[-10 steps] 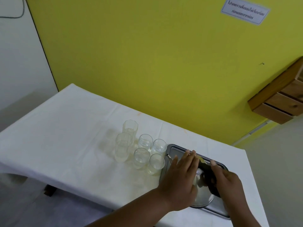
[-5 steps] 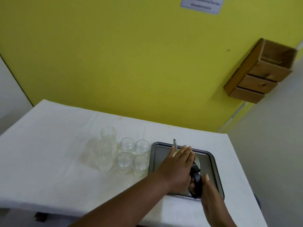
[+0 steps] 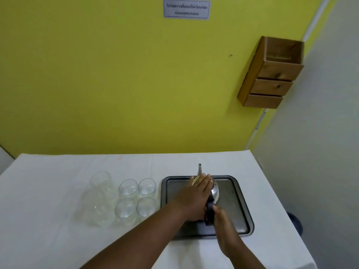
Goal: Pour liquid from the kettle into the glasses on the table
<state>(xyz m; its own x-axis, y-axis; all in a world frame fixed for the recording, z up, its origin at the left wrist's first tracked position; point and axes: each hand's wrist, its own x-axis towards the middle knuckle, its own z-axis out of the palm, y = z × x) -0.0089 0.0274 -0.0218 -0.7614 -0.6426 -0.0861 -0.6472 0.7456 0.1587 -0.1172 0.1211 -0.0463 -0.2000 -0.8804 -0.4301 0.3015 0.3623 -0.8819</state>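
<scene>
Right hand (image 3: 220, 214) gripping kettle (image 3: 214, 191) handle, left hand (image 3: 196, 195) flat on it; glasses (image 3: 136, 199) beside tray (image 3: 240, 200)

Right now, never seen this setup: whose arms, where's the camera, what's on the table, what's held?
No machine: a person's two bare hands, filmed by one wide-angle camera on their head, looking down. A table in a white tablecloth stands against a yellow wall. On it are six clear drinking glasses in a cluster, and beside them a dark metal rectangular tray. On the tray is a shiny steel kettle, spout pointing away. The left hand lies flat over its top; the right hand grips its black handle. Nothing is pouring yet.
</scene>
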